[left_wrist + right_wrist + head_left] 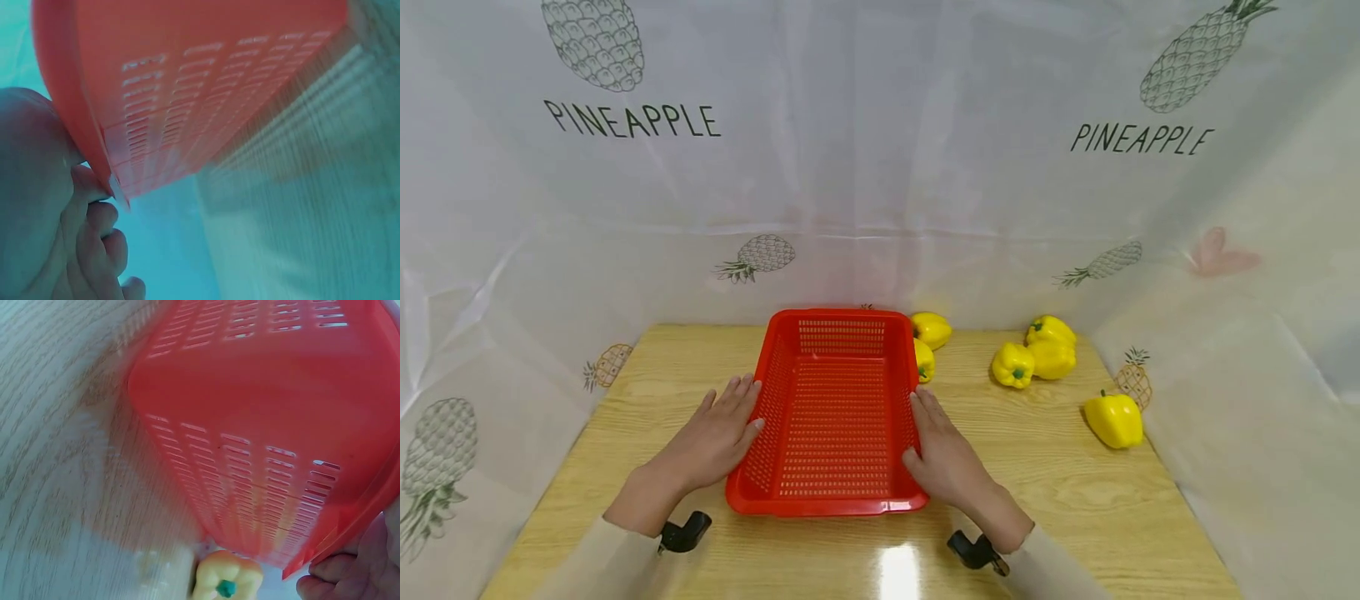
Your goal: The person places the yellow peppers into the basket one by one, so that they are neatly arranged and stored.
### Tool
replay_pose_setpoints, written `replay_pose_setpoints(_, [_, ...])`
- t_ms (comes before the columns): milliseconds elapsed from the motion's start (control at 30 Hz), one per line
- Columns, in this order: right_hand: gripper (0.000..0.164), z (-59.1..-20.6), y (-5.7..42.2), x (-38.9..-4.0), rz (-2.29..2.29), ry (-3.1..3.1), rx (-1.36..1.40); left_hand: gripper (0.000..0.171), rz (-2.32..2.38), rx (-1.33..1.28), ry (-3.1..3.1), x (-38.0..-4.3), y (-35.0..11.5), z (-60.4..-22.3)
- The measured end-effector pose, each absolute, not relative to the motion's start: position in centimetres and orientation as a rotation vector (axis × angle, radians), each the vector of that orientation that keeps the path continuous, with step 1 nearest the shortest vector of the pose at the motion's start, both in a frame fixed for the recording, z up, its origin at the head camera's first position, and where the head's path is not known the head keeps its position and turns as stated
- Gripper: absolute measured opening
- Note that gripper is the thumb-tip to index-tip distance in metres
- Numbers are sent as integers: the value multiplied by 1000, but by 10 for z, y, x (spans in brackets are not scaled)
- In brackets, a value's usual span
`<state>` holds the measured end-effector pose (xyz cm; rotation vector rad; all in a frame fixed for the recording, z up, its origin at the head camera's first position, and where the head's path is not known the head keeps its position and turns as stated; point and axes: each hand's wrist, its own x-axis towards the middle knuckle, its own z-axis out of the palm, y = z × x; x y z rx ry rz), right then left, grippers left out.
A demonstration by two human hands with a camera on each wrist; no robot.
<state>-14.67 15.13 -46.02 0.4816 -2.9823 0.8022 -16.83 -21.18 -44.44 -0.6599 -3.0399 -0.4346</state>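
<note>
A red plastic basket [833, 507] with slotted walls and floor stands on the wooden table, with nothing inside it. My left hand [718, 433] holds its left rim, thumb over the edge and fingers along the outside. On the opposite rim, my right hand [946, 450] grips in the same way. The left wrist view shows the fingers [103, 215] at the underside of the rim. Fingertips [331, 569] also tuck beside the rim in the right wrist view, where a yellow bell pepper [228, 575] sits beyond the basket wall.
Two yellow bell peppers [931, 330] lie against the basket's far right side, partly hidden by it. Further right is a cluster of yellow peppers [1013, 365], and another pepper [1114, 419] lies near the table's right edge. A pineapple-printed sheet [880, 183] encloses the wooden table [1075, 517].
</note>
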Motion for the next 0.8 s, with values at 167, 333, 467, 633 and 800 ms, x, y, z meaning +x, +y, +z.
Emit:
replay_pose_setpoints(167, [80,-460,147,-147,777,-2992,515,65,-367,-634,-3045,-176,-215,-444])
replay_pose_setpoints(333, [79,-462,140,-147,752,-2984,528,65,-251,-582,-3048,-180,-217,-443])
replay_pose_setpoints(467, [78,-463,135,-148,745,-2986,512,63,-230,-601,-3034,-183,-221,-443])
replay_pose_setpoints(633, [79,-465,130,-148,728,-2976,515,62,-274,-635,-3031,-186,-224,-444])
replay_pose_setpoints(800, [78,-466,126,-149,714,-2975,534,63,-280,-620,-3050,-185,-226,-444])
